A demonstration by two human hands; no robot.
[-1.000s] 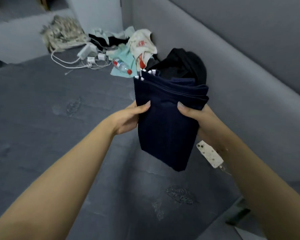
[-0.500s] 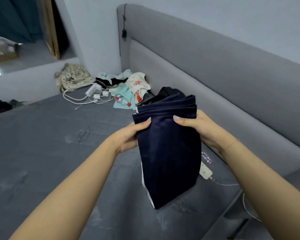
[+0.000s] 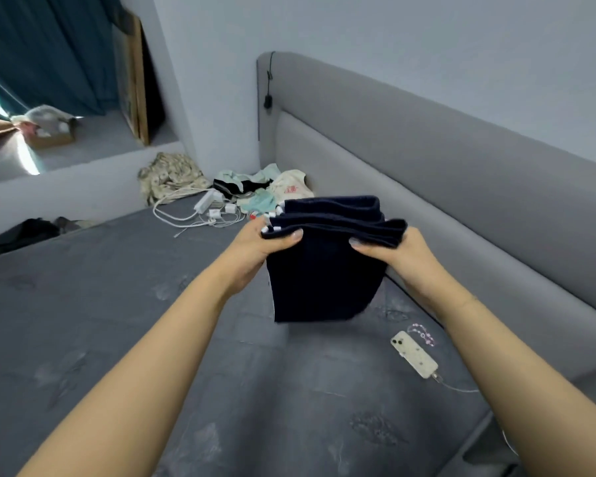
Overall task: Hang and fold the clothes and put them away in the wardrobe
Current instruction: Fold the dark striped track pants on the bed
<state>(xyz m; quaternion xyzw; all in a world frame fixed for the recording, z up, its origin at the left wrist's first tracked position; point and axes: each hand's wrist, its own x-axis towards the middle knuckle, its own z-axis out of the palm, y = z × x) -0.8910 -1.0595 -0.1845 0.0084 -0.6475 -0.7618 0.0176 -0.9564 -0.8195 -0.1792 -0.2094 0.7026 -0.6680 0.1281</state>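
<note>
Head view looks down on a grey fabric bed (image 3: 117, 339) with a padded grey headboard (image 3: 461, 160). Above it, a folded navy garment (image 3: 324, 270) hangs, its top edge pinched by the left hand (image 3: 258, 246) and right hand (image 3: 393, 249). Crumpled clothes (image 3: 269, 187) lie by the corner; a white phone (image 3: 414, 353) rests near the headboard.
</note>
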